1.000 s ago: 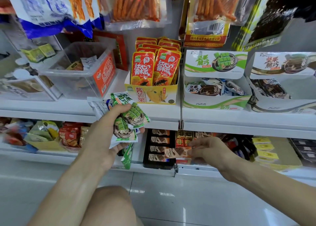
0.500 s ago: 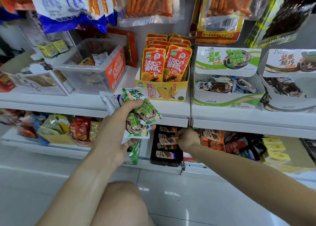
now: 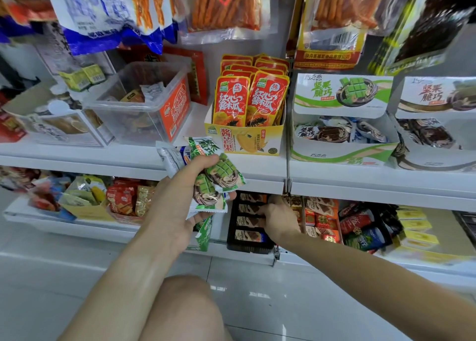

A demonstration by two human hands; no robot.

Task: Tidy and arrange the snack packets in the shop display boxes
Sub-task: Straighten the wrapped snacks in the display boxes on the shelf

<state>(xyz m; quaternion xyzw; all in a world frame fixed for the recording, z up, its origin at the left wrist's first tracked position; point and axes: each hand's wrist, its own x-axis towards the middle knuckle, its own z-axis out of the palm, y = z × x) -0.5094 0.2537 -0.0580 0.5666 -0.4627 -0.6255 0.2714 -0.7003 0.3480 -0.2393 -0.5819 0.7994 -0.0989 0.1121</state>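
My left hand (image 3: 177,199) grips a bunch of green-and-white snack packets (image 3: 215,183), fingers and thumb curled round them, held in front of the upper shelf (image 3: 257,178) edge. My right hand (image 3: 279,218) reaches into the lower shelf, knuckles toward me, over the black tray (image 3: 248,245) of brown chocolate packets (image 3: 248,222); its fingers are curled down out of sight — whether they pinch a packet I cannot tell.

Against half a second ago: the right hand has gone deeper and lower into the tray; a second ago it held a brown packet out in front of the shelf, and that packet is no longer visible in it. The left bunch is unchanged.

Above, the yellow box (image 3: 247,139) of red papaya packets stands upright just left of the green-and-white display box (image 3: 342,152), which holds brown packets. The packets at the far left of the lower shelf are blurred — unreadable. The brown display box (image 3: 435,160) is cut off at the right edge.
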